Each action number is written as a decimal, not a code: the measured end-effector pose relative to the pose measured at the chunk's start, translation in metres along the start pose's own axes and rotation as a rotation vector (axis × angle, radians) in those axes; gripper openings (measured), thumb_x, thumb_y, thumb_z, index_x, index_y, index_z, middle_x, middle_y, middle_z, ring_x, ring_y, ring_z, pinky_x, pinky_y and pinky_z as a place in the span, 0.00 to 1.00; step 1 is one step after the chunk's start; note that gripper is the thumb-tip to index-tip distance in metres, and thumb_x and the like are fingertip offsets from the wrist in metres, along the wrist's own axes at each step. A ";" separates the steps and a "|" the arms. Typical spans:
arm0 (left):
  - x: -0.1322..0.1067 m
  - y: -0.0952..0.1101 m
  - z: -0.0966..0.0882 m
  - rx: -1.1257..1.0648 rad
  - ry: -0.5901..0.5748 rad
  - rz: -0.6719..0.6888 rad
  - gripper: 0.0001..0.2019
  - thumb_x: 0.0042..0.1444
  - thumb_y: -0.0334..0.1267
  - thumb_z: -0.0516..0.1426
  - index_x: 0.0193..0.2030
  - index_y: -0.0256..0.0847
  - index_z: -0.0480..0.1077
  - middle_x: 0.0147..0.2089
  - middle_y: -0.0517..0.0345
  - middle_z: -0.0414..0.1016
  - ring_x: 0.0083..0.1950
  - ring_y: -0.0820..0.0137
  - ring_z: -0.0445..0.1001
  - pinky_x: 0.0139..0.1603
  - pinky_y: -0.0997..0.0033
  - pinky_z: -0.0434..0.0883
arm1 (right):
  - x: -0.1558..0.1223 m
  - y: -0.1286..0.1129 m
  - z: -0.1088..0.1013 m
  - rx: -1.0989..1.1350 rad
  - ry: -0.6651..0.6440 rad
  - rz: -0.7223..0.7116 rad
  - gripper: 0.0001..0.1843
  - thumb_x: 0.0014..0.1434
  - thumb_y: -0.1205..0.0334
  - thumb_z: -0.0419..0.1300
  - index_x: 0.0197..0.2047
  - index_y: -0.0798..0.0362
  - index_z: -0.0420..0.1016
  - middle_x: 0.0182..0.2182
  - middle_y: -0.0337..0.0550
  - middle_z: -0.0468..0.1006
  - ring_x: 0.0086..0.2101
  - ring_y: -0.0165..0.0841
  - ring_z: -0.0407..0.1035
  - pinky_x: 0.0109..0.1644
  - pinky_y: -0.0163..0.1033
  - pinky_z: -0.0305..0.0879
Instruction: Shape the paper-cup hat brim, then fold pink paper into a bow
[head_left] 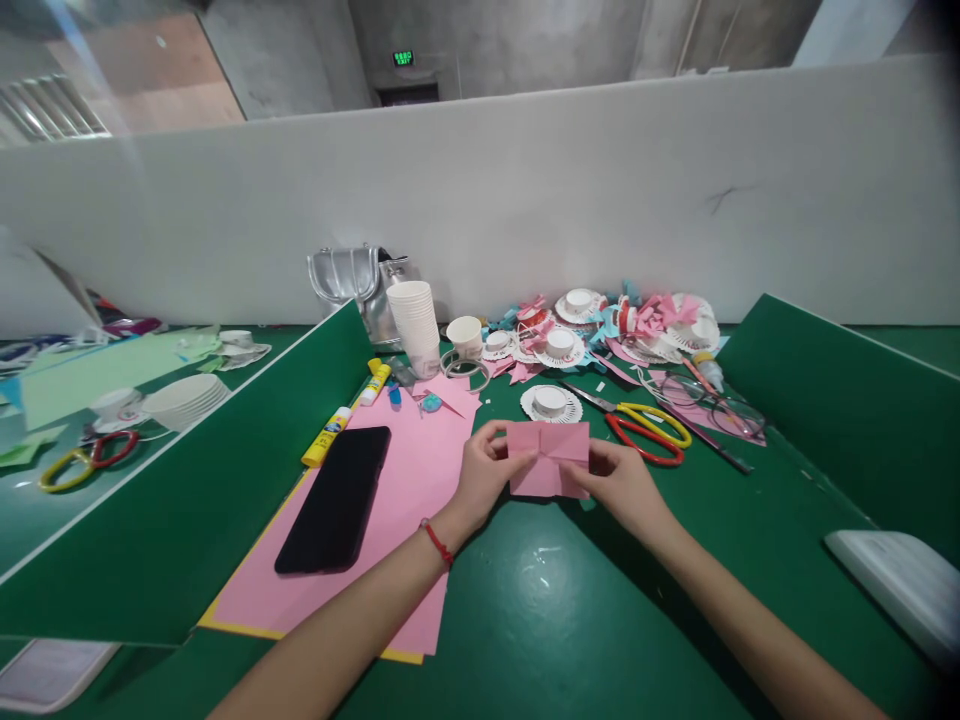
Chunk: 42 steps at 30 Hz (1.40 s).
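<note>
Between my two hands is a small piece of folded pink paper (pixel 550 440) with creases crossing it, raised above the green table. My left hand (pixel 486 468) pinches its left side, thumb on the front face; a red cord bracelet circles that wrist. On the right side, my right hand (pixel 624 487) grips the same paper, its thumb also lying on the front. Just behind the paper sits a white paper hat shape (pixel 551 402) with a fringed brim. Scissors (pixel 649 432) with red and yellow handles lie to the right, near my right hand.
Pink sheets (pixel 427 470) carry a black phone (pixel 335 500); yellow glue sticks (pixel 327 436) lie beside it. Stacked paper cups (pixel 415 325), a tape roll (pixel 465 370), decorated paper hats (pixel 559 345) and eyeglasses (pixel 724 410) stand behind. Green dividers (pixel 862 420) flank both sides.
</note>
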<state>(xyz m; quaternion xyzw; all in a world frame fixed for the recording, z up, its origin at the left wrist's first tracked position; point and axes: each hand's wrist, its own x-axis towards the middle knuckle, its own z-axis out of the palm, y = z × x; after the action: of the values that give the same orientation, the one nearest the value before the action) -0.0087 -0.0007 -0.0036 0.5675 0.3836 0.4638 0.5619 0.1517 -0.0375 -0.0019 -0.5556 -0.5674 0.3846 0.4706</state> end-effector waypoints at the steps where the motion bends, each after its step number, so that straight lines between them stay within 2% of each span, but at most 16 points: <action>1: 0.000 0.000 0.000 -0.053 -0.006 -0.023 0.14 0.41 0.35 0.60 0.36 0.36 0.65 0.32 0.56 0.73 0.32 0.69 0.72 0.31 0.73 0.68 | 0.000 -0.001 0.002 0.031 -0.019 0.028 0.11 0.44 0.62 0.58 0.31 0.59 0.72 0.26 0.45 0.75 0.27 0.35 0.69 0.30 0.37 0.64; 5: -0.003 0.003 0.002 -0.015 -0.083 -0.067 0.15 0.40 0.36 0.61 0.37 0.33 0.68 0.36 0.51 0.75 0.36 0.66 0.72 0.36 0.70 0.69 | -0.004 -0.003 0.011 0.084 -0.055 0.061 0.14 0.45 0.60 0.56 0.34 0.61 0.73 0.27 0.45 0.76 0.27 0.34 0.68 0.30 0.36 0.64; 10: -0.009 0.009 0.006 0.172 -0.151 -0.032 0.13 0.43 0.37 0.60 0.35 0.30 0.72 0.35 0.49 0.76 0.38 0.64 0.72 0.39 0.68 0.68 | -0.008 -0.001 0.017 -0.242 0.010 -0.018 0.11 0.46 0.61 0.54 0.27 0.61 0.72 0.20 0.42 0.72 0.22 0.31 0.64 0.24 0.33 0.59; 13: -0.010 0.009 0.007 0.211 -0.145 -0.007 0.12 0.44 0.38 0.59 0.33 0.30 0.73 0.34 0.50 0.76 0.36 0.65 0.72 0.36 0.69 0.68 | -0.008 -0.002 0.016 -0.351 0.034 -0.043 0.10 0.46 0.62 0.53 0.22 0.59 0.70 0.16 0.39 0.68 0.19 0.30 0.62 0.21 0.32 0.54; 16: -0.009 0.006 0.008 0.224 -0.079 -0.017 0.12 0.44 0.38 0.59 0.32 0.30 0.72 0.31 0.51 0.76 0.33 0.66 0.72 0.33 0.71 0.68 | -0.006 -0.003 0.011 -0.394 0.060 -0.078 0.09 0.46 0.63 0.53 0.20 0.57 0.69 0.15 0.38 0.68 0.19 0.29 0.62 0.22 0.32 0.55; 20: -0.008 0.005 0.007 0.220 0.053 -0.075 0.12 0.41 0.38 0.61 0.31 0.30 0.72 0.31 0.50 0.75 0.33 0.66 0.71 0.31 0.72 0.67 | 0.000 -0.001 -0.004 -0.339 0.176 -0.048 0.06 0.45 0.63 0.54 0.21 0.55 0.69 0.17 0.39 0.71 0.20 0.31 0.65 0.26 0.34 0.60; 22: -0.008 0.006 0.007 0.165 0.063 -0.097 0.14 0.40 0.38 0.61 0.34 0.31 0.72 0.34 0.50 0.75 0.35 0.66 0.71 0.33 0.72 0.68 | 0.003 0.000 -0.009 -0.274 0.210 -0.030 0.07 0.47 0.61 0.54 0.23 0.55 0.69 0.20 0.41 0.73 0.22 0.32 0.67 0.28 0.35 0.62; 23: -0.008 0.007 0.007 0.129 0.037 -0.098 0.15 0.41 0.38 0.61 0.35 0.31 0.71 0.36 0.49 0.75 0.36 0.66 0.71 0.35 0.72 0.68 | 0.003 0.000 -0.009 -0.204 0.185 -0.017 0.08 0.47 0.60 0.54 0.25 0.56 0.70 0.22 0.42 0.74 0.23 0.32 0.68 0.29 0.36 0.63; 27: -0.008 0.005 0.009 0.040 -0.120 -0.079 0.15 0.43 0.37 0.59 0.38 0.31 0.71 0.39 0.49 0.74 0.39 0.65 0.71 0.39 0.70 0.67 | 0.001 -0.002 0.001 0.071 -0.071 0.029 0.14 0.44 0.57 0.59 0.33 0.57 0.73 0.28 0.43 0.77 0.28 0.34 0.69 0.31 0.36 0.64; 29: -0.007 0.004 0.010 0.027 -0.129 -0.063 0.13 0.44 0.36 0.58 0.37 0.32 0.70 0.37 0.51 0.74 0.37 0.66 0.71 0.36 0.71 0.67 | 0.000 -0.002 0.007 0.117 -0.077 0.062 0.15 0.44 0.56 0.59 0.32 0.59 0.74 0.27 0.43 0.77 0.27 0.35 0.69 0.30 0.36 0.64; 31: -0.007 0.005 0.007 0.044 -0.107 -0.031 0.11 0.44 0.34 0.55 0.37 0.33 0.68 0.35 0.53 0.73 0.35 0.67 0.70 0.34 0.72 0.67 | -0.001 0.001 0.008 0.148 -0.024 0.105 0.16 0.43 0.55 0.60 0.32 0.60 0.74 0.25 0.43 0.77 0.26 0.34 0.69 0.28 0.36 0.63; 34: -0.010 0.015 -0.010 0.304 -0.048 -0.018 0.12 0.45 0.34 0.51 0.38 0.35 0.65 0.36 0.52 0.70 0.34 0.68 0.69 0.34 0.70 0.66 | 0.000 0.006 0.006 0.177 0.013 0.144 0.17 0.42 0.55 0.61 0.30 0.60 0.74 0.24 0.43 0.77 0.25 0.34 0.69 0.27 0.35 0.62; 35: -0.013 0.020 -0.020 0.488 -0.010 -0.018 0.13 0.45 0.35 0.51 0.39 0.35 0.64 0.39 0.49 0.69 0.35 0.66 0.69 0.36 0.68 0.66 | 0.000 0.007 0.005 0.177 0.012 0.149 0.17 0.42 0.54 0.61 0.30 0.60 0.75 0.24 0.44 0.77 0.25 0.34 0.69 0.27 0.35 0.62; 38: -0.026 0.036 -0.062 1.200 0.231 0.014 0.21 0.45 0.37 0.51 0.48 0.35 0.60 0.47 0.42 0.64 0.46 0.55 0.65 0.46 0.55 0.60 | 0.002 0.009 0.004 0.171 0.010 0.156 0.17 0.41 0.53 0.62 0.29 0.60 0.75 0.24 0.43 0.77 0.25 0.35 0.69 0.27 0.36 0.62; 40: -0.035 0.044 -0.089 1.576 0.402 -0.057 0.27 0.44 0.41 0.50 0.52 0.32 0.56 0.50 0.34 0.60 0.51 0.45 0.59 0.45 0.47 0.56 | 0.002 0.009 0.006 0.181 0.007 0.153 0.17 0.40 0.53 0.63 0.30 0.59 0.75 0.24 0.43 0.77 0.25 0.35 0.69 0.28 0.36 0.63; 42: -0.041 0.047 -0.110 1.712 0.427 -0.225 0.28 0.45 0.45 0.48 0.51 0.28 0.56 0.44 0.30 0.63 0.46 0.42 0.62 0.39 0.46 0.59 | 0.002 0.008 0.007 0.190 0.005 0.146 0.17 0.40 0.53 0.63 0.30 0.59 0.75 0.24 0.43 0.77 0.26 0.35 0.69 0.28 0.37 0.63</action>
<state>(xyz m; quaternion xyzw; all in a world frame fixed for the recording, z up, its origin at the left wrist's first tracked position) -0.1292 -0.0121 0.0321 0.6535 0.7487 0.0561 -0.0960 0.1474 -0.0342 -0.0116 -0.5491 -0.4855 0.4685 0.4932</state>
